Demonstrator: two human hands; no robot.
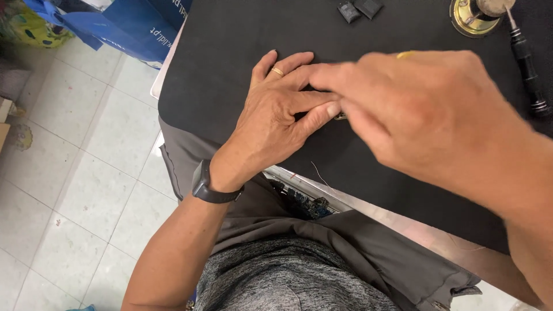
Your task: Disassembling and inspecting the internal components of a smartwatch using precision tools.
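A blue bag (138,26) stands on the pale tiled floor (75,173), off the left edge of the black mat (219,63) that covers the desk. On that mat, near its front edge, the left hand (276,115) lies palm down with a gold ring (277,72) on one finger and a dark wristband (208,187) at the wrist. Its grip is pressed together: thumb and forefinger close toward each other on a small metallic part (341,116), of which only a sliver shows between the fingertips, greyish and shiny; its shape cannot be told. That part sits on the mat just right of the left hand's fingertips, in the middle of the mat.

The right hand (426,115) comes in from the right, blurred, fingers reaching to the same small part and touching the left hand's fingers. Whether its grip pinches the part cannot be told, since the fingertips are hidden and smeared. Something yellow (405,55) peeks above its knuckles.

At the mat's far edge lie two small dark blocks (359,10); right of them a round brass piece (473,18), and a black-handled screwdriver (527,63) lies by the mat's right edge.
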